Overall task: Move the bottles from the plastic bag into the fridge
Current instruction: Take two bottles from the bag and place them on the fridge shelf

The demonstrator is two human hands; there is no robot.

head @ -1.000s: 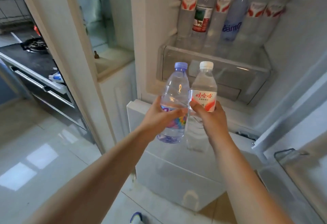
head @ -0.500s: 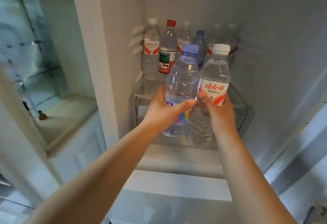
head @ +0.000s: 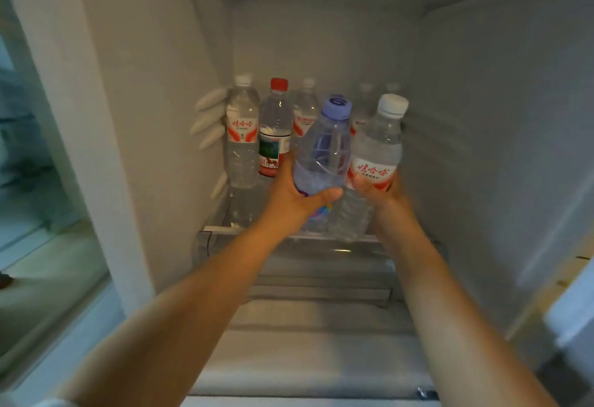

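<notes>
Head: shelved bottles (head: 274,131) (behind held ones)

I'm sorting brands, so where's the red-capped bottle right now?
The red-capped bottle stands in the fridge's back row, second from the left, between two white-capped bottles and just left of the left hand.

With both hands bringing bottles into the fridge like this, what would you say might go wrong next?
The shelf already holds a row of upright bottles; the purple-capped bottle in the left hand is close in front of the red-capped bottle and might knock it over.

The white-capped bottle in the right hand touches the purple-capped one, so setting both down together could tip one.
</notes>
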